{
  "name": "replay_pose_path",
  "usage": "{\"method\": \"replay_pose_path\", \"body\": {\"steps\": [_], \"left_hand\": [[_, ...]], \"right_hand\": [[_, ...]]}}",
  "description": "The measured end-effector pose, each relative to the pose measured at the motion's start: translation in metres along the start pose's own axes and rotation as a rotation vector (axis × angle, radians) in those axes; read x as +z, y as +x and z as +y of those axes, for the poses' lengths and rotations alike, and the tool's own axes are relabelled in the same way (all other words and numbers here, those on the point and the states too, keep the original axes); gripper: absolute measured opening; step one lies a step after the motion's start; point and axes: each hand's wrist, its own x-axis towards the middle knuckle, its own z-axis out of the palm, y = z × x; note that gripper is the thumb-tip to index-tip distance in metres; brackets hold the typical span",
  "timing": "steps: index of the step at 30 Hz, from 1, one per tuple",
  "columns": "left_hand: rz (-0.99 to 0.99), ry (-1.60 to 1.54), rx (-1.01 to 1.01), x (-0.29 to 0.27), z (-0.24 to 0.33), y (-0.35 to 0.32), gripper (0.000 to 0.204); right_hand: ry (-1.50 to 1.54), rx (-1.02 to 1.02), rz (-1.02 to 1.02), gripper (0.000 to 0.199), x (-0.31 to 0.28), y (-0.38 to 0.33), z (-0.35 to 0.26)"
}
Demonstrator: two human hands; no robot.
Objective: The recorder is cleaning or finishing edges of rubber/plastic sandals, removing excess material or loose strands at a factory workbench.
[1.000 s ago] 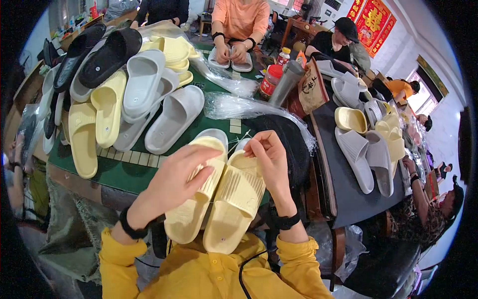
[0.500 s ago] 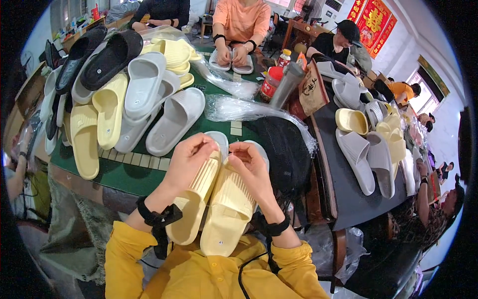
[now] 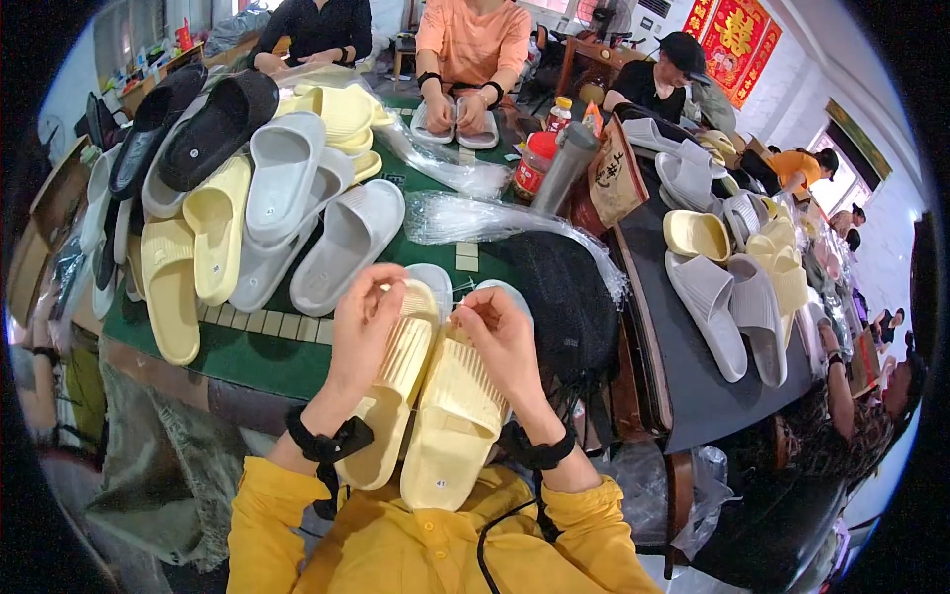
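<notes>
A pair of pale yellow slides, a left slipper (image 3: 382, 428) and a right slipper (image 3: 447, 447), stands side by side against my yellow shirt, toes pointing away from me. Behind their toes show the tips of a light grey pair (image 3: 431, 278). My left hand (image 3: 364, 322) is over the left slipper's toe, its fingertips curled together; what they hold, if anything, is hidden. My right hand (image 3: 502, 332) pinches at the right slipper's toe. A thin whitish strand (image 3: 463, 286) shows between the two hands, and its ends are too small to make out.
Slippers in grey, yellow and black (image 3: 218, 134) are heaped on the green table (image 3: 267, 358) at left. Bundles of clear plastic strands (image 3: 460, 218), a red-lidded jar (image 3: 535, 163) and a grey tumbler (image 3: 566, 168) stand ahead. More slippers (image 3: 705, 312) lie on a dark table at right. Co-workers sit around.
My left hand has drawn slightly left and back from the gap between the toes. The whitish strand now shows between the hands. My right hand has barely moved.
</notes>
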Motion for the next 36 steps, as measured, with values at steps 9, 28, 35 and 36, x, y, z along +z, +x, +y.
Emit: {"method": "replay_pose_path", "body": {"steps": [9, 28, 35, 36], "left_hand": [[-0.153, 0.643, 0.675, 0.02, 0.023, -0.015, 0.031], [-0.188, 0.402, 0.294, 0.01, 0.009, -0.013, 0.006], [-0.158, 0.265, 0.2, 0.008, 0.007, -0.013, 0.005], [-0.179, 0.213, 0.171, 0.008, 0.006, -0.013, 0.005]], "right_hand": [[-0.001, -0.208, 0.089, 0.007, 0.011, -0.012, -0.01], [-0.109, -0.21, 0.053, 0.01, 0.013, -0.016, -0.007], [-0.146, -0.2, 0.048, 0.009, 0.012, -0.016, -0.006], [-0.147, -0.215, 0.045, 0.009, 0.012, -0.016, -0.006]]}}
